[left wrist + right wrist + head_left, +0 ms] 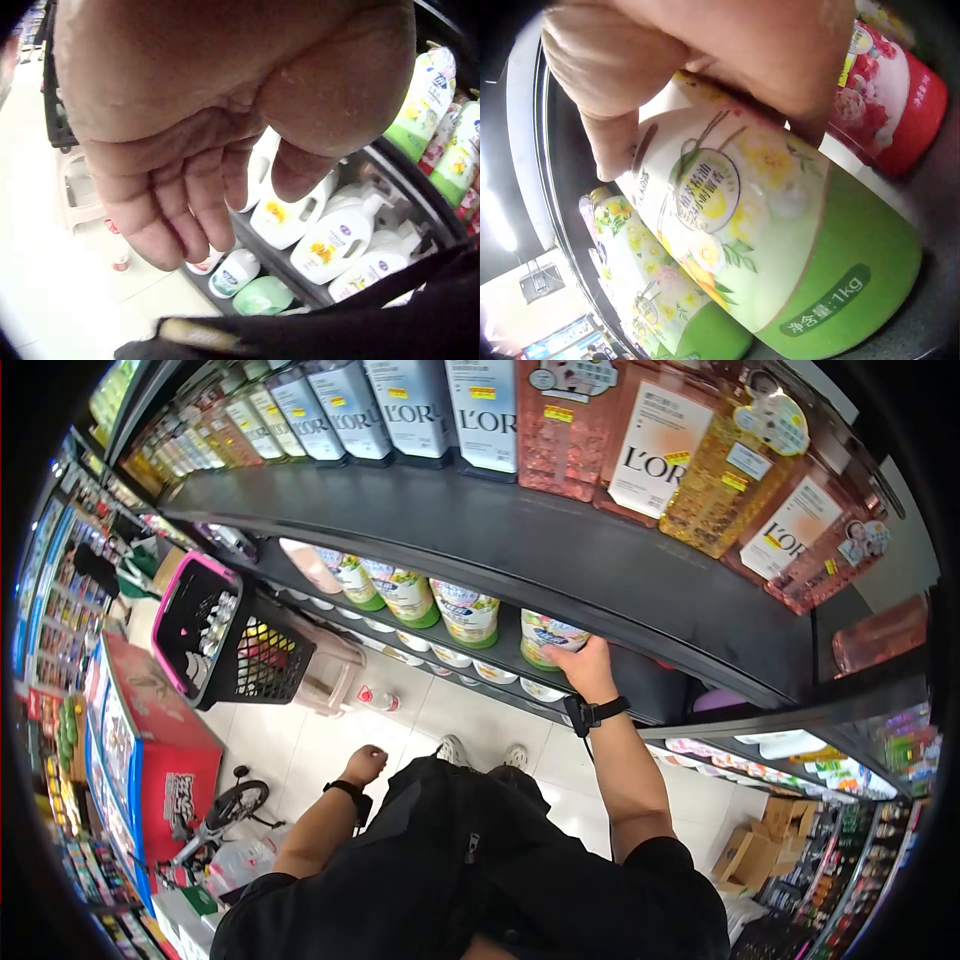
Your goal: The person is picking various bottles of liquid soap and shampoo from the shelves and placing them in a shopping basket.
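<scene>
My right hand (588,668) grips a white bottle (550,635) with a green base and flower print, marked 1kg in the right wrist view. Thumb and fingers wrap its upper part, and its cap is hidden behind the hand. A matching floral bottle (652,285) stands beside it, and a red-based floral bottle (892,105) is on its other side. More green-based bottles (467,615) line the same shelf to the left. By my side hangs my left hand (365,763), fingers loosely bent, holding nothing; white jugs with yellow flowers (322,251) appear behind it.
Above runs a dark shelf edge (450,525) below large L'OR bottles (655,450). At left, a black-and-pink basket (195,660) sits on a beige stool (330,675). A clear bottle with red parts (378,698) lies on the floor. Cardboard boxes (745,855) stand at right.
</scene>
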{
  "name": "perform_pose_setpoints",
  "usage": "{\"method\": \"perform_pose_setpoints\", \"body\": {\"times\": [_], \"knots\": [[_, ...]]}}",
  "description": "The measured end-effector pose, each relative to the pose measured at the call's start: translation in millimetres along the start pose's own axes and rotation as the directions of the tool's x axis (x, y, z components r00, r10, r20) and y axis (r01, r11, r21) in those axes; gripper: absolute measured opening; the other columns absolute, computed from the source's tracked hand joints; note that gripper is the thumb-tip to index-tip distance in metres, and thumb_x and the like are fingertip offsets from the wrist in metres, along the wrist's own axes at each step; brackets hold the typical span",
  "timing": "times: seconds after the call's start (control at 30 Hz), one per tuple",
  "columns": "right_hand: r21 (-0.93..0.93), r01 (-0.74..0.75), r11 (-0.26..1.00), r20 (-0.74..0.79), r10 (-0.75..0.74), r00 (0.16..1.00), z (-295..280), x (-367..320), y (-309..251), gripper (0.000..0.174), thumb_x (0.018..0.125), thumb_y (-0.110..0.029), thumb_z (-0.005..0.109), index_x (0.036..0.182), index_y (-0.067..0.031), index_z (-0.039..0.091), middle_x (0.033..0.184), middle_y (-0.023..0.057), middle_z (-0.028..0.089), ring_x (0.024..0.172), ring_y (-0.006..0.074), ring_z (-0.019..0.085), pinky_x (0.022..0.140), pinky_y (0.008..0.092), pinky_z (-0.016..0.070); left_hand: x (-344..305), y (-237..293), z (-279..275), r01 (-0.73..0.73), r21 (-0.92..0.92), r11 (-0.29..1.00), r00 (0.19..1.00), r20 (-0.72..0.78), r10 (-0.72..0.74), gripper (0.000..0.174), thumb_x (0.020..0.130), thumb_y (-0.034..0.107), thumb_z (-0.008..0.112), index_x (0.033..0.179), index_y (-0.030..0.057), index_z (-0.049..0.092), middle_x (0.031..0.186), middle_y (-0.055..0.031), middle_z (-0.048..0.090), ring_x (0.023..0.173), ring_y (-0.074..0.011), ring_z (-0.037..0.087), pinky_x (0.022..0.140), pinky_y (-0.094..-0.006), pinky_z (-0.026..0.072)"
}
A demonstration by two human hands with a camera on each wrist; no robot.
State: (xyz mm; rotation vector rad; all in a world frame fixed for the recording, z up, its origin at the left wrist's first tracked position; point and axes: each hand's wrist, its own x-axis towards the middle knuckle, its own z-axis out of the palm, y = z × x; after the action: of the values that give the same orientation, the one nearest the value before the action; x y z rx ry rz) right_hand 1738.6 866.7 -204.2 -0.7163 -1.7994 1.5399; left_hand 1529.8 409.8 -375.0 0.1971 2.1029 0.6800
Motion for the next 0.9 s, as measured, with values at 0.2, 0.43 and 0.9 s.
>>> {"method": "perform_pose_setpoints", "body": {"times": [0.2, 0.43, 0.9], "knots": [[0.191, 0.021, 0.981, -0.065, -0.009, 0.998, -5, -27, 14, 0.064, 0.073, 0.005, 0.081, 0.130, 0.0014, 0.052, 0.119, 0.0134, 0.068, 0.107, 0.0219, 0.068, 0.094, 0.0361, 0.0544, -57, 91, -9, -0.331, 0.054, 0.942, 0.931, -0.143, 0.336, 0.034, 0.094, 0.025, 0.068, 0.116, -0.0005, 0.066, 0.093, -0.0106, 0.070, 0.086, -0.0197, 0.066, 0.080, -0.0333, 0.0528], [0.258, -0.206, 0.944, 0.207, 0.155, 0.966, 47, -123, -30, 0.070, 0.073, 0.007, 0.077, 0.135, -0.0006, 0.047, 0.124, 0.0116, 0.064, 0.116, 0.0219, 0.064, 0.099, 0.0373, 0.0528, -112, 120, -10, -0.576, -0.240, 0.781, 0.782, 0.118, 0.612, 0.051, 0.091, 0.024, 0.077, 0.133, 0.0038, 0.056, 0.108, -0.0084, 0.066, 0.101, -0.0177, 0.064, 0.088, -0.0325, 0.0534], [0.203, 0.163, 0.966, 0.915, -0.246, 0.319, 415, -223, -184, 0.096, 0.080, -0.032, 0.086, 0.151, 0.0003, 0.031, 0.139, 0.0198, 0.052, 0.130, 0.0293, 0.052, 0.111, 0.0414, 0.0389, -263, -81, -194, -0.742, -0.583, 0.331, 0.648, -0.495, 0.578, 0.100, 0.069, 0.009, 0.093, 0.148, 0.0015, 0.032, 0.137, -0.0124, 0.054, 0.127, -0.0219, 0.054, 0.108, -0.0403, 0.0449]]}}
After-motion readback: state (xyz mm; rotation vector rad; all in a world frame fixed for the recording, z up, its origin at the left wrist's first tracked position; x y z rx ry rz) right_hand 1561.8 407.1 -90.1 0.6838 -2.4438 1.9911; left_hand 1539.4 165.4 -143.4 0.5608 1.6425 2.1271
